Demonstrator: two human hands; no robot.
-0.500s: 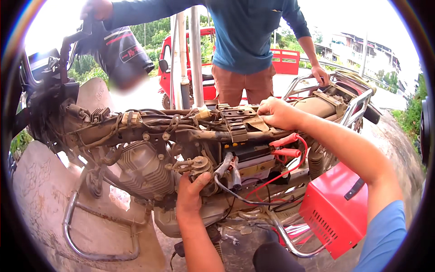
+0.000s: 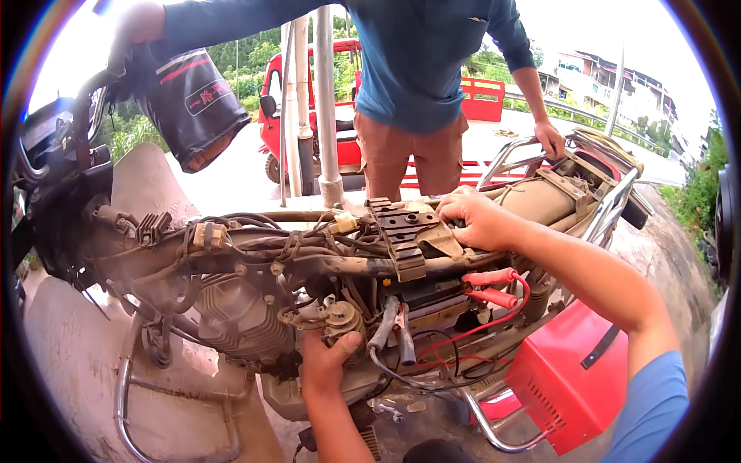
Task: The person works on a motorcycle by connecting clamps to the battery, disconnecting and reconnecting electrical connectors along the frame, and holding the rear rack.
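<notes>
In front of me stands a stripped, dusty motorcycle with its frame (image 2: 332, 266) and wiring bare. My left hand (image 2: 324, 366) is closed around the carburetor (image 2: 340, 318) beside the finned engine (image 2: 239, 316), thumb in front, other fingers hidden behind. My right hand (image 2: 475, 218) grips the upper frame next to the slotted metal bracket (image 2: 397, 235); its fingertips are partly hidden. Below the bracket sits a battery (image 2: 440, 297), partly covered by the frame. A red clamp (image 2: 492, 288) and a grey-black clamp (image 2: 392, 328) are at it, with cables running off.
A red vented metal box (image 2: 567, 378) stands at the lower right by a chrome crash bar (image 2: 494, 428). Across the motorcycle, a person (image 2: 424, 85) holds the handlebar end and the rear rack (image 2: 517, 162). Behind are poles (image 2: 328, 116) and a red three-wheeler (image 2: 274, 116).
The motorcycle's upper frame has tipped a little toward me, and the handlebar has shifted left. Both my hands keep their places on it and have moved lower in the picture.
</notes>
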